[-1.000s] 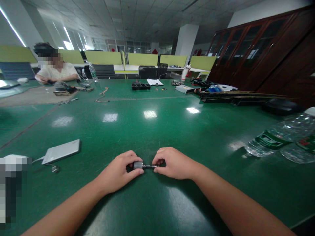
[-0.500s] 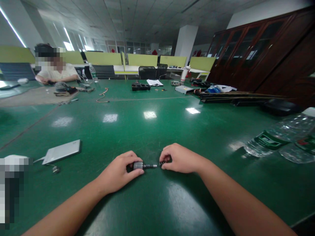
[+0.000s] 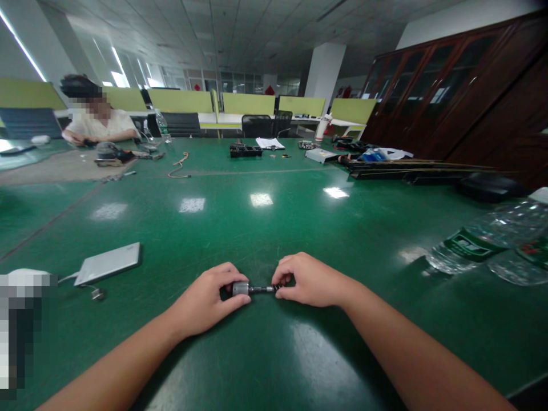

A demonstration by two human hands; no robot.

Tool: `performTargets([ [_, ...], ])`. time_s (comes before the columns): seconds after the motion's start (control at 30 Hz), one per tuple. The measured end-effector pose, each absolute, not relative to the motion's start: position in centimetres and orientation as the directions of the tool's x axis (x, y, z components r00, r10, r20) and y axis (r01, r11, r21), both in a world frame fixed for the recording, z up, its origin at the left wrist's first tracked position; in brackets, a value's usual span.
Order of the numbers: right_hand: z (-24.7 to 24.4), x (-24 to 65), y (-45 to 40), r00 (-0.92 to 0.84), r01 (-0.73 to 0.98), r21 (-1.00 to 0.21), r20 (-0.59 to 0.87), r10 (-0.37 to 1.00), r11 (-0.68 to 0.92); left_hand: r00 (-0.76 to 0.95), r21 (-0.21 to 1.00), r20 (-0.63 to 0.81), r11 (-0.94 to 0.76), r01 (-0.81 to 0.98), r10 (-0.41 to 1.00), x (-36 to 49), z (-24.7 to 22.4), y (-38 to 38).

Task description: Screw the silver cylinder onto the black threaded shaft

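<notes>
L hand [image 3: 210,298] pinching metal cylinder [image 3: 240,288], its rod [image 3: 261,289] pointing toward R hand [image 3: 309,281], which pinches small dark spring [image 3: 277,288] at rod tip, low over counter [image 3: 257,240]. Risk: spring pings off w/ slack pinch; rod tilts if L grip slips.

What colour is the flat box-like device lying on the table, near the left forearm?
Light silver-grey, best seen in the head view.

Green tabletop [image 3: 205,228] had ceiling-light reflections; yellow-green partitions [image 3: 248,103] & black mesh chairs [image 3: 256,125] stood beyond, w/ white pillar [image 3: 325,71] in bkgd. Dark-wood cabinet [image 3: 428,85] w/ glass doors was on R; bright windows [image 3: 120,79] on L.
</notes>
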State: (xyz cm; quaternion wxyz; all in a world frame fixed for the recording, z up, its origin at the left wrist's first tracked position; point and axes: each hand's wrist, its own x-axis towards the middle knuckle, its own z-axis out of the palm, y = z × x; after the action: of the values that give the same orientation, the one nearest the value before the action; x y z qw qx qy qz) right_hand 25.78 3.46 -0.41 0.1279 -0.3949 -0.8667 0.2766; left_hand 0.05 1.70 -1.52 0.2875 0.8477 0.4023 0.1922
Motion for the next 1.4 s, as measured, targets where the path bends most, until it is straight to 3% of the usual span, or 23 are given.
performTargets([
  [0.43,-2.6,21.7,2.5,-0.569,0.519,-0.661,0.207,0.796,0.542,0.601,0.654,0.139,-0.529,0.541,0.787,0.2,-1.5,1.8],
  [0.7,-1.9,23.5,2.8,-0.620,0.579,-0.589,0.131,0.774,0.564,0.610,0.642,0.138,-0.540,0.545,0.781,0.1,-1.4,1.8],
  [0.97,-3.1,22.4,2.6,-0.578,0.547,-0.585,0.253,0.776,0.599,0.629,0.642,0.137,-0.552,0.532,0.765,0.3,-1.0,1.9],
  [1.4,-3.0,22.3,2.6,-0.572,0.556,-0.606,0.217,0.791,0.569,0.609,0.632,0.128,-0.538,0.558,0.782,0.3,-1.5,1.9],
])
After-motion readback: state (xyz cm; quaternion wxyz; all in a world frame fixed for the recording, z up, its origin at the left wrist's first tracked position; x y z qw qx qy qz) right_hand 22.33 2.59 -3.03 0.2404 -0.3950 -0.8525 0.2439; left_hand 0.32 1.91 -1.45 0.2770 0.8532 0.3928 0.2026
